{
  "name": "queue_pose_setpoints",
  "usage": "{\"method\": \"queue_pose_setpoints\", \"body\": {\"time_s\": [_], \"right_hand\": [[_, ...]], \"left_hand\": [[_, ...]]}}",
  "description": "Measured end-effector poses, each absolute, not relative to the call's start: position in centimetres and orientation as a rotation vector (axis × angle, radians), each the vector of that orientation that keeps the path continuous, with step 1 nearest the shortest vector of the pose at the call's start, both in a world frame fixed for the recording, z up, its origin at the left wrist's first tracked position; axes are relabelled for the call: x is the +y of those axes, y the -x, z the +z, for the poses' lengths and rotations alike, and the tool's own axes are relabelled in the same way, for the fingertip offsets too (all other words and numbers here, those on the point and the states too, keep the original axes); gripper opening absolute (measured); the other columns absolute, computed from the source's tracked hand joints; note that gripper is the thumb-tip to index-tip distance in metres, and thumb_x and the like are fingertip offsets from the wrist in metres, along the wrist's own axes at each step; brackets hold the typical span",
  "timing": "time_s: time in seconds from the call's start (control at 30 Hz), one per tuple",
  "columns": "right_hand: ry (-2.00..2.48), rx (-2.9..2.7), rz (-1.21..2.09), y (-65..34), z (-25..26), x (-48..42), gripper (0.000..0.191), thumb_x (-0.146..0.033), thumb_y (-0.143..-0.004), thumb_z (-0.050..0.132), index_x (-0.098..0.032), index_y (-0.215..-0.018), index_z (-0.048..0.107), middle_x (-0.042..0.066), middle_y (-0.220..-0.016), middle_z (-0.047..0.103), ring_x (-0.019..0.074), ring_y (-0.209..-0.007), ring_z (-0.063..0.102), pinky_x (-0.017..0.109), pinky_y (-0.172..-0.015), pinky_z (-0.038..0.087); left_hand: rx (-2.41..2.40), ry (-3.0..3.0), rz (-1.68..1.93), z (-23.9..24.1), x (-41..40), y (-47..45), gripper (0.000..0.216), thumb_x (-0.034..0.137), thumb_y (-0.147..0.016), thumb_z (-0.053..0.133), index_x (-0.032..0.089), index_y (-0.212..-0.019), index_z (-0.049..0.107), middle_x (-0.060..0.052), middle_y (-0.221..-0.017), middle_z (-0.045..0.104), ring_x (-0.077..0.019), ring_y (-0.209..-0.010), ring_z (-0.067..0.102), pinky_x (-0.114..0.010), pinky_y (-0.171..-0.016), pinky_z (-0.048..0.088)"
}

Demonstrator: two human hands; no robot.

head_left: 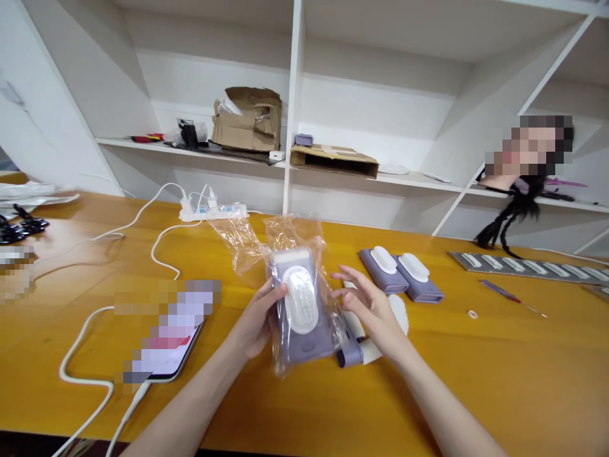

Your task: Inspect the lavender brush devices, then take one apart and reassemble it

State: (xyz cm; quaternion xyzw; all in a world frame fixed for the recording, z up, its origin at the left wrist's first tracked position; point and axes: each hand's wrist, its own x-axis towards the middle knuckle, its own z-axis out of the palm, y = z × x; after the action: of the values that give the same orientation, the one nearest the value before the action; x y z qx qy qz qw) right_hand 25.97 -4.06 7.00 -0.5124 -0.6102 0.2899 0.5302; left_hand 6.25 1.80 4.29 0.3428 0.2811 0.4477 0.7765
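My left hand (254, 320) grips a purple device with a white oval pad (299, 304) that sits inside a clear plastic bag (290, 244). The bag's loose top stands crumpled above the device. My right hand (368, 304) hovers just right of the bag with its fingers spread, holding nothing. Under my right hand lies another purple and white device (354, 349) on the yellow table (476, 381).
Two more purple devices (402, 273) lie side by side to the right. A phone (166, 355) on a white cable lies at the left, a power strip (214, 211) behind. A grey tray of white pads (528, 266), a thin tool (511, 298) and white shelves with cardboard boxes (247, 120) stand further back.
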Motion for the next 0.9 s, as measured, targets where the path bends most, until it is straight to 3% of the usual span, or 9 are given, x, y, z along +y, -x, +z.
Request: {"method": "queue_pose_setpoints", "body": {"time_s": [0.17, 0.33, 0.5, 0.67, 0.8, 0.9], "right_hand": [[1.342, -1.770, 0.293, -25.1, 6.2, -4.0, 0.028, -0.024, -0.081, 0.060, -0.025, -0.109, 0.064, 0.006, -0.093, 0.067, 0.0199, -0.079, 0.062, 0.034, -0.066, 0.052], [1.362, -1.720, 0.167, -24.9, 5.4, -3.7, 0.028, -0.014, -0.076, 0.061, -0.023, -0.102, 0.067, 0.002, -0.075, 0.065, 0.0178, -0.068, 0.059, 0.032, -0.063, 0.050], [1.325, -1.510, 0.462, -25.1, 5.8, -3.7, 0.031, -0.022, -0.076, 0.063, -0.023, -0.107, 0.065, 0.000, -0.072, 0.060, 0.0140, -0.060, 0.056, 0.027, -0.055, 0.049], [1.182, -1.429, 0.933, -24.8, 6.6, -3.7, 0.045, -0.034, -0.072, 0.071, -0.027, -0.115, 0.060, 0.007, -0.112, 0.064, 0.0216, -0.096, 0.061, 0.035, -0.075, 0.054], [1.063, -1.334, 1.297, -24.2, 6.4, -3.8, 0.051, -0.039, -0.071, 0.071, -0.026, -0.119, 0.058, 0.005, -0.100, 0.068, 0.0191, -0.080, 0.065, 0.032, -0.064, 0.057], [1.057, -1.350, 1.176, -23.9, 6.4, -3.9, 0.043, -0.034, -0.075, 0.069, -0.025, -0.116, 0.060, 0.002, -0.091, 0.070, 0.0176, -0.076, 0.065, 0.032, -0.065, 0.056]], "left_hand": [[0.657, -0.631, 1.083, 4.4, 2.6, -5.8, 0.032, 0.034, -0.073, 0.067, 0.018, -0.101, 0.064, -0.003, -0.090, 0.071, -0.0172, -0.078, 0.065, -0.025, -0.065, 0.051], [0.659, -0.600, 1.054, 4.4, 2.6, -5.7, 0.032, 0.030, -0.073, 0.067, 0.017, -0.102, 0.064, -0.002, -0.089, 0.071, -0.0159, -0.075, 0.065, -0.025, -0.064, 0.051], [0.643, -0.576, 1.047, 4.9, 2.4, -5.6, 0.031, 0.031, -0.074, 0.065, 0.019, -0.103, 0.065, -0.002, -0.095, 0.071, -0.0178, -0.081, 0.065, -0.026, -0.066, 0.051], [0.603, -0.529, 1.073, 5.1, 2.5, -5.5, 0.028, 0.032, -0.075, 0.062, 0.019, -0.100, 0.067, -0.002, -0.090, 0.072, -0.0184, -0.077, 0.066, -0.027, -0.067, 0.050], [0.551, -0.569, 1.087, 4.8, 2.5, -5.5, 0.031, 0.036, -0.075, 0.061, 0.017, -0.099, 0.067, -0.005, -0.093, 0.072, -0.0242, -0.089, 0.065, -0.031, -0.074, 0.050], [0.513, -0.656, 1.114, 4.7, 2.3, -5.5, 0.039, 0.039, -0.076, 0.062, 0.020, -0.109, 0.063, -0.005, -0.105, 0.069, -0.0253, -0.100, 0.060, -0.031, -0.076, 0.049]]}}
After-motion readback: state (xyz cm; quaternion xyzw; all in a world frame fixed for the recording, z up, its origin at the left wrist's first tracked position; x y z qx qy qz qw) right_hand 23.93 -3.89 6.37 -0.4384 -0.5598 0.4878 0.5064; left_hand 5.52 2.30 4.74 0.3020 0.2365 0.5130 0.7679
